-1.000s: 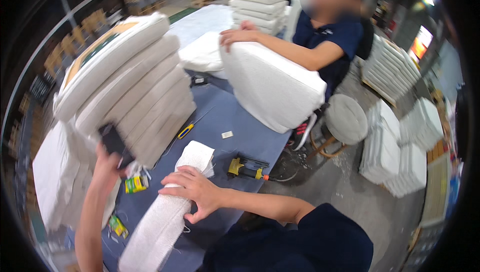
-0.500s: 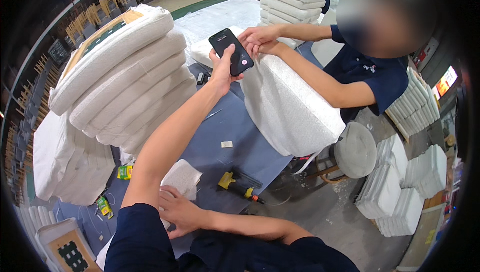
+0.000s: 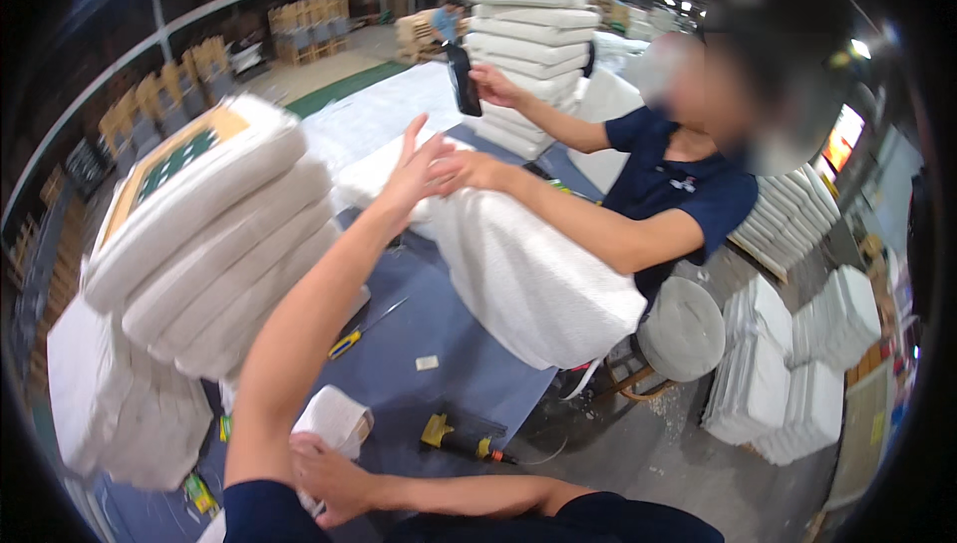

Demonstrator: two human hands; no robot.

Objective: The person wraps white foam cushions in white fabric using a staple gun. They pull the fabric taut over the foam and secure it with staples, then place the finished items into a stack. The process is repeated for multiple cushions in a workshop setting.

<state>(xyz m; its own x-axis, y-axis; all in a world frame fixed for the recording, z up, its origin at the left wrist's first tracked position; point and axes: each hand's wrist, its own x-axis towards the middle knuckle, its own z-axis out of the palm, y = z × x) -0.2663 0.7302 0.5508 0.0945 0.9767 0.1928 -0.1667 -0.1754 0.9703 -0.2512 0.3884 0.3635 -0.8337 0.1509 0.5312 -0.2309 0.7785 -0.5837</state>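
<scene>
My left hand (image 3: 414,176) is stretched out over the white cushion cover, fingers extended, holding nothing. It touches or overlaps a co-worker's hand (image 3: 473,172) that rests on the cover. In their other hand the co-worker holds up a black phone (image 3: 462,80). Low in the view, my right hand (image 3: 335,481) has its fingers curled on a piece of white fabric (image 3: 337,417); my left forearm hides part of it. A large white upholstered piece (image 3: 538,274) lies on the blue-grey table (image 3: 399,329) between me and the co-worker.
Stacked white cushions (image 3: 214,234) stand left on the table, another stack (image 3: 528,54) behind. On the tabletop lie a yellow-handled screwdriver (image 3: 346,344), a small white label (image 3: 427,362) and a yellow-black tool (image 3: 464,440). A round stool (image 3: 681,329) and more cushions (image 3: 763,373) stand right.
The phone has passed from my left hand to the co-worker's hand and been raised. My left hand has let go, its fingers now spread. The view has tilted up; my right hand stays at the fabric.
</scene>
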